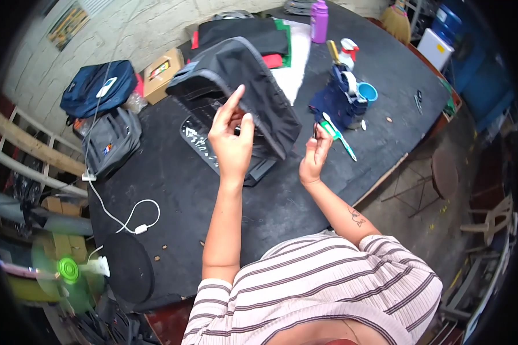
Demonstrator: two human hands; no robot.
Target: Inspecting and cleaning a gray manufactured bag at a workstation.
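Note:
A dark grey fabric bag (265,100) with lighter piping stands tilted on the black table, its hollow side toward me. My left hand (233,141) is raised in front of it, index finger and thumb spread apart, the other fingers partly curled. Whether it touches the fabric is unclear. To the right of the bag, my right hand (315,155) is closed around a small dark tool (315,131), mostly hidden by the fingers. Just beyond that hand lies a green and white brush (343,144). Under the bag shows a dark panel with white marks (197,140).
Navy cloth (336,103), a blue cup (366,92), a spray bottle (347,53) and a purple bottle (319,23) occupy the far right. Folded fabrics (244,35) lie at the back. Backpacks (112,138) and a carton (163,75) sit left, near a white cable (121,223) and a green fan (69,269).

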